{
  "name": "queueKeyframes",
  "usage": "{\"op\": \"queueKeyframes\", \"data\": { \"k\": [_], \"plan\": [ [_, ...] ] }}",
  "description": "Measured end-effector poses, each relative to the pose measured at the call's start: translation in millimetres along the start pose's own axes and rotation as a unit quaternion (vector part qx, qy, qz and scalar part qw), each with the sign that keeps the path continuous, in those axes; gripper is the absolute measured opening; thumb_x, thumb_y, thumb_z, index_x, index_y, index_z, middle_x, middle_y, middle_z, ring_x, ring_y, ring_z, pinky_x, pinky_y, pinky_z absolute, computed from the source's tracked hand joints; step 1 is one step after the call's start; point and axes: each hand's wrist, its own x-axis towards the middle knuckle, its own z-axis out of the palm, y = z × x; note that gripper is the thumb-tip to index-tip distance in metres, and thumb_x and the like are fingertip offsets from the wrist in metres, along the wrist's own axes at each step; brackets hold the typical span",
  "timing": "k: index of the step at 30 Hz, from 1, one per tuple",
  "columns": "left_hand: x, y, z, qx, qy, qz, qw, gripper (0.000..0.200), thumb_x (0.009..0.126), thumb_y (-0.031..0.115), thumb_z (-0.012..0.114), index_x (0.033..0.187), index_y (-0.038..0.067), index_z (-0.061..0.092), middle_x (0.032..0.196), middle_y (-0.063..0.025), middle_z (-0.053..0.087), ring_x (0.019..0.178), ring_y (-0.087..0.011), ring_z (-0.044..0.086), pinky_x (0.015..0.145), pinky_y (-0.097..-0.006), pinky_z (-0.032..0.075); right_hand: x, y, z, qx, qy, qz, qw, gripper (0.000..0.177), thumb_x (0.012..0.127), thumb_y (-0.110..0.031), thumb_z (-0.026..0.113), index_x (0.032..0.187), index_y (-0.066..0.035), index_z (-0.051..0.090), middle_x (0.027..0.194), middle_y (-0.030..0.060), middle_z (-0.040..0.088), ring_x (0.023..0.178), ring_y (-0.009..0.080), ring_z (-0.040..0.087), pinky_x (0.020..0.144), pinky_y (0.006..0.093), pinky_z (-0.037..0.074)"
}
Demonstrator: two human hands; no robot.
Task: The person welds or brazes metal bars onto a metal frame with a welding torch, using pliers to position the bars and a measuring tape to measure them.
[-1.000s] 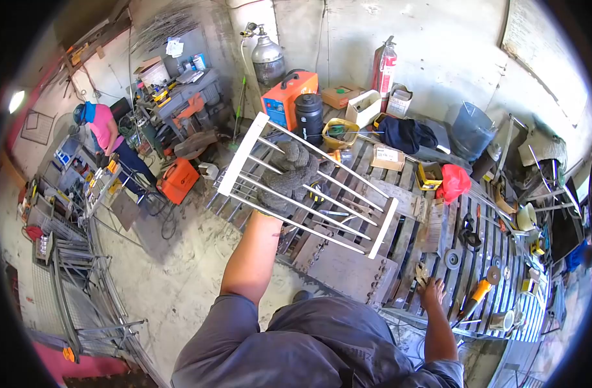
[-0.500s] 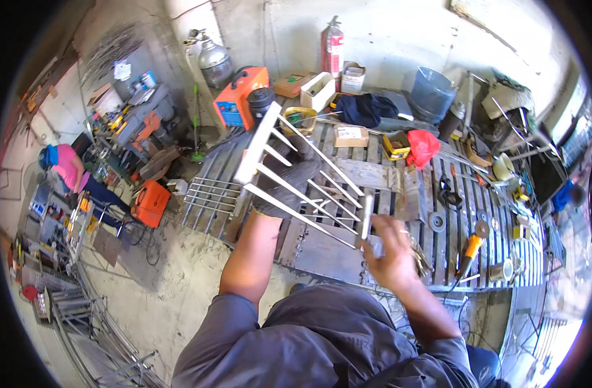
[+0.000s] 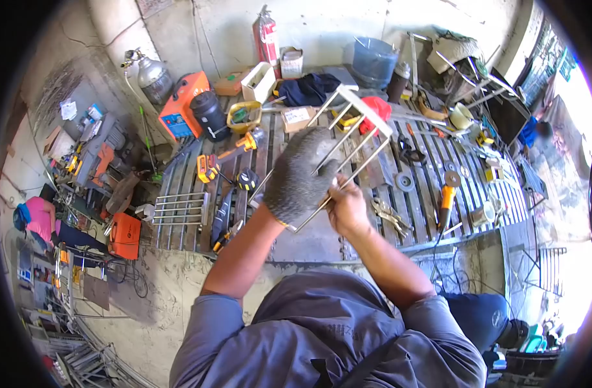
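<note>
A metal grille (image 3: 367, 111), made of several thin rods between flat end bars, is held up tilted over the slatted metal workbench (image 3: 270, 139). My left hand (image 3: 299, 178), in a dark grey knit glove, wraps round it and hides much of its near side. Bare, my right hand (image 3: 349, 208) closes its fingers on the outermost rod, low on the right side of the grille. Locking pliers (image 3: 391, 216) lie on the bench just right of that hand. A similar grille (image 3: 179, 208) rests at the bench's left end.
A yellow angle grinder (image 3: 447, 199) lies on the right of the bench, near a grinding disc (image 3: 404, 182). An orange welding machine (image 3: 185, 107), a black canister (image 3: 209, 116) and a blue bucket (image 3: 375, 61) stand behind. A person in pink (image 3: 42, 216) bends at far left.
The grille has been turned, its broad end bar swinging from left to upper right. My right hand has gone from loose fingers near one end bar to gripping a rod. The view has shifted right.
</note>
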Motion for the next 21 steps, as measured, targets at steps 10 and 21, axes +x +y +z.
{"op": "queueKeyframes", "data": {
  "k": [10,21],
  "plan": [
    [-56,-32,-90,-0.027,0.0,-0.17,0.985,0.036,0.106,0.009,0.077,0.141,-0.001,0.072,0.133,-0.0118,0.076,0.117,-0.0192,0.074,0.107,-0.0351,0.058,18,-58,-84,0.167,0.059,0.025,0.984,0.025,0.121,-0.018,0.05,0.144,-0.008,0.053,0.135,0.0161,0.068,0.106,0.0311,0.071,0.081,0.0349,0.06],
    [-150,-65,-2,-0.357,-0.267,-0.291,0.846,0.052,0.117,0.02,0.063,0.165,0.006,0.052,0.143,-0.0096,0.073,0.123,-0.0247,0.075,0.101,-0.0396,0.064,32,-66,-44,-0.395,-0.153,0.139,0.895,0.025,0.118,-0.024,0.063,0.108,-0.004,0.074,0.087,0.0094,0.08,0.062,0.0107,0.064,0.06,0.0276,0.047]
  ]
}}
